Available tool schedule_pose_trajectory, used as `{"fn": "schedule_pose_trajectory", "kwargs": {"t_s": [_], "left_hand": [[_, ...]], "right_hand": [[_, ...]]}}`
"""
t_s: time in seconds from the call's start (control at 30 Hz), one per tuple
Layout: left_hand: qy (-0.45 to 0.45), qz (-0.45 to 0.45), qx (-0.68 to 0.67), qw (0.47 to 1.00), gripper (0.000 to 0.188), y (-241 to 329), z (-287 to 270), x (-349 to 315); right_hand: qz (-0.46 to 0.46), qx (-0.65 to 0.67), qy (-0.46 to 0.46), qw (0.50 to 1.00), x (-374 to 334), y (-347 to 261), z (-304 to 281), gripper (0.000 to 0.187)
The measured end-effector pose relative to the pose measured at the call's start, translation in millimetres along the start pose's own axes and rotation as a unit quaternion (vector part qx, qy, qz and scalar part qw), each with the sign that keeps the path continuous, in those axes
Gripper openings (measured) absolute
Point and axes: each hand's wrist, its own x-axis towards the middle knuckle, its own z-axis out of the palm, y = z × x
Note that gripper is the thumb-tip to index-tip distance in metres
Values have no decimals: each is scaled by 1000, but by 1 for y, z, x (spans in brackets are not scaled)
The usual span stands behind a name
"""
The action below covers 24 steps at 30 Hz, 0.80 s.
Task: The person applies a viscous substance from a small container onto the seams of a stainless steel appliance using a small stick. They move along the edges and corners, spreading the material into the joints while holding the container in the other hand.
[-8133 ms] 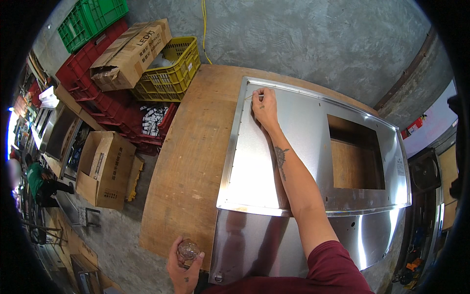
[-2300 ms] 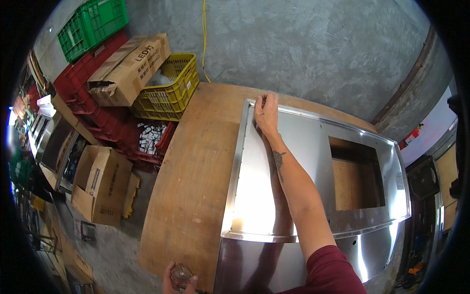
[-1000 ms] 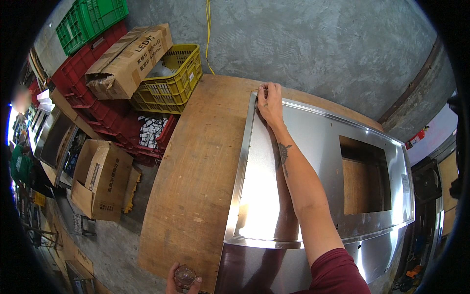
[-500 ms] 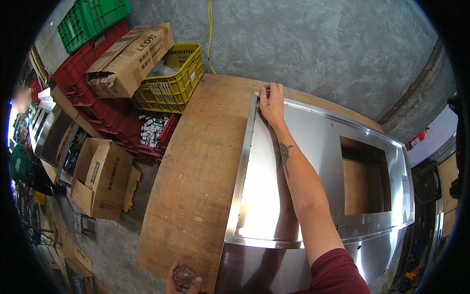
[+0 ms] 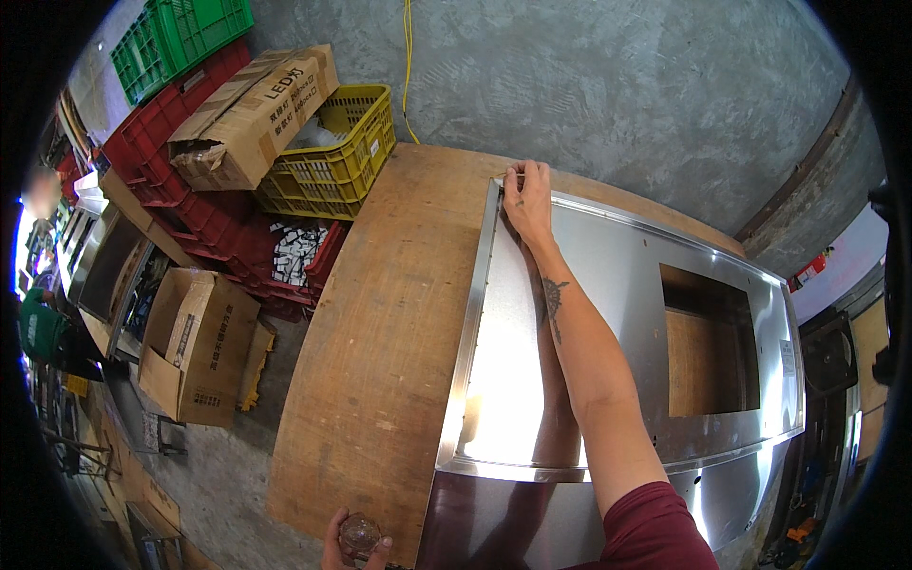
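My right arm reaches across a large shiny stainless-steel panel [image 5: 608, 247] with a rectangular cut-out. At its far left corner my right hand [image 5: 528, 193] is closed in a pinch, its fingertips over the raised rim. A small thin thing shows at the fingertips, too small to make out. Low in the view, by the front end of the wooden table [image 5: 370, 342], my left hand [image 5: 334, 544] grips a small round clear jar [image 5: 360, 535] between thumb and fingers. What the jar contains cannot be told.
Left of the table stand stacked red crates [image 5: 157, 133], a yellow crate [image 5: 323, 176] with a long cardboard box [image 5: 256, 109] on it, and an open cardboard box [image 5: 214, 361] on the floor. A grey wall [image 5: 608, 95] closes the far side. Another person [image 5: 43, 323] is at the far left.
Both my hands stay practically where they were. The person at the far left has shifted slightly.
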Motion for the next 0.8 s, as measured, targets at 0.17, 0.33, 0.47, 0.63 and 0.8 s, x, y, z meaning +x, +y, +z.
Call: {"fn": "schedule_pose_trajectory", "kwargs": {"t_s": [0.17, 0.33, 0.47, 0.63, 0.8], "left_hand": [[1, -1, -13, 1000, 75, 4, 2, -1], [-1, 12, -1, 1000, 73, 0, 1, 0], [0, 30, 0, 1000, 73, -5, 2, 0], [-5, 20, -17, 1000, 73, -3, 3, 0], [-3, 18, -23, 1000, 74, -4, 3, -1]], "right_hand": [[6, 12, -5, 1000, 0, -1, 0, 21], [5, 14, -7, 1000, 0, -1, 0, 21], [6, 8, -11, 1000, 0, -2, -1, 22], [14, 21, -13, 1000, 0, -4, -1, 23], [20, 7, -19, 1000, 0, -5, -2, 23]]}}
